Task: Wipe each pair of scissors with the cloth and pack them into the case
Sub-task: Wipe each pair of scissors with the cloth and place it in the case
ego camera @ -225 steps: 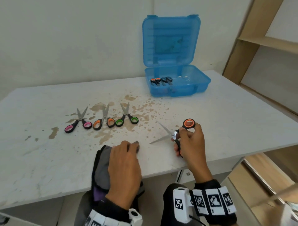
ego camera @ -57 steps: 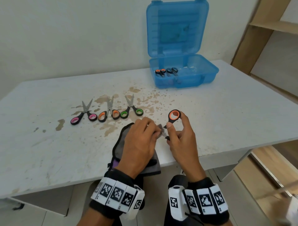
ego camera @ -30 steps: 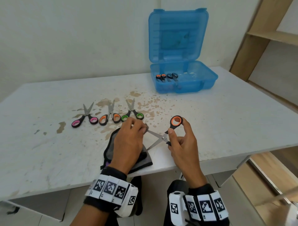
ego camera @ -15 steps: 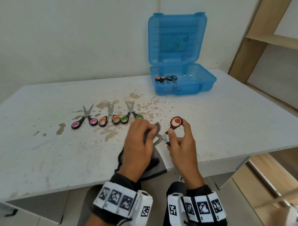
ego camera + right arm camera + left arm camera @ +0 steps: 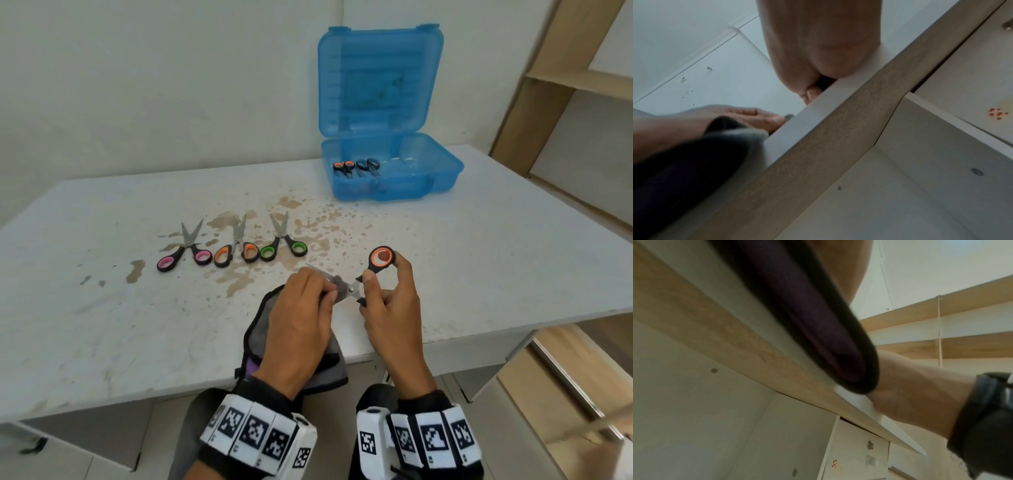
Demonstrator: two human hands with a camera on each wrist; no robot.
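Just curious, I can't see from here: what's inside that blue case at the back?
Inside the blue case, two pairs of scissors: an orange-handled pair and a dark-handled pair. Their blades are blurred behind the translucent front wall.

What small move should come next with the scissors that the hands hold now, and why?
Probably slide the cloth outward along the blade, from pivot to tip. The left hand pinches the cloth near the pivot of the orange-handled scissors, which the right hand holds open, so most of the blade looks unwiped on this stroke.

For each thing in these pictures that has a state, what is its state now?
case: lid open, two pairs inside
held scissors: blades open
cloth: partly over table edge
pink scissors: blades open
orange scissors: nearly closed
green scissors: slightly open
left hand: pinches cloth on blade
right hand: grips held scissors
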